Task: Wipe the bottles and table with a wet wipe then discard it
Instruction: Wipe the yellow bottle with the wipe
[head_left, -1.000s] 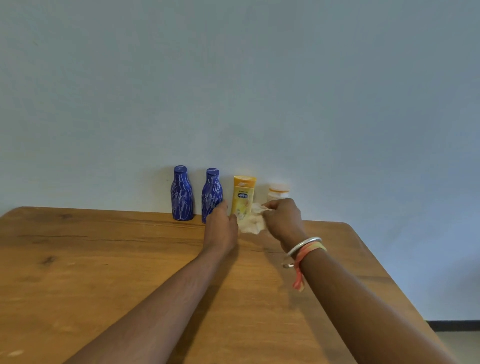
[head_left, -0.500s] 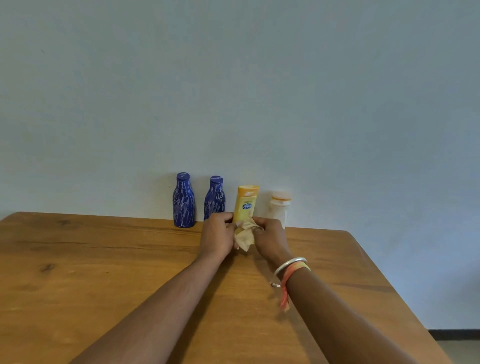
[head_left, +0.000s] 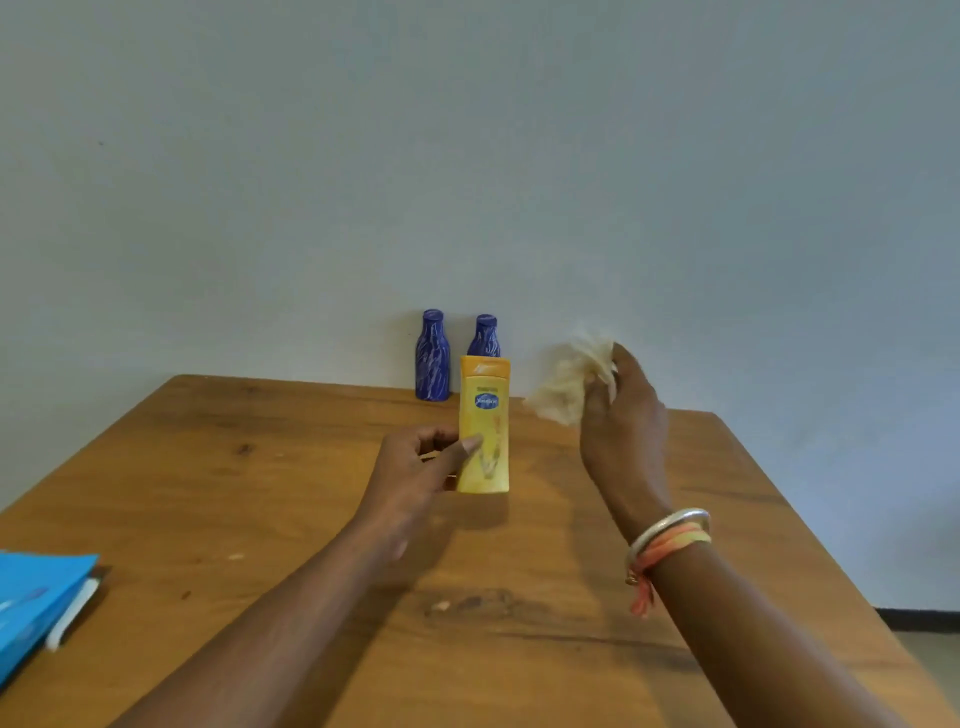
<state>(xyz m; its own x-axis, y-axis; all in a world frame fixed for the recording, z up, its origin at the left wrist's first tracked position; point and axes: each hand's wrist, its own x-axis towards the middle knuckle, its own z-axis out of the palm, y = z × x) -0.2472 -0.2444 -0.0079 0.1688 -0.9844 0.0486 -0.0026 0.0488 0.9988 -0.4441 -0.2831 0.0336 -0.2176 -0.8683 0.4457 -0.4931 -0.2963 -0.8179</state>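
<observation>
A yellow lotion bottle (head_left: 484, 423) stands upright on the wooden table (head_left: 260, 493), pulled forward from the wall. My left hand (head_left: 415, 467) grips its lower left side. My right hand (head_left: 621, 421) is raised to the right of the bottle and holds a crumpled pale wet wipe (head_left: 569, 382) clear of it. Two blue patterned bottles (head_left: 432, 355) (head_left: 485, 336) stand at the wall behind; the yellow bottle hides the lower part of the right one. The small white bottle seen earlier is hidden behind the wipe and my right hand.
A blue folder or packet (head_left: 36, 603) with a white pen-like item lies at the table's left front edge. The table's right edge (head_left: 810, 530) runs diagonally, with floor beyond. A plain wall stands right behind the bottles.
My left hand has taken the yellow bottle and drawn it forward from the row. My right hand has lifted the wipe up and to the right. The view has tilted, showing the blue folder.
</observation>
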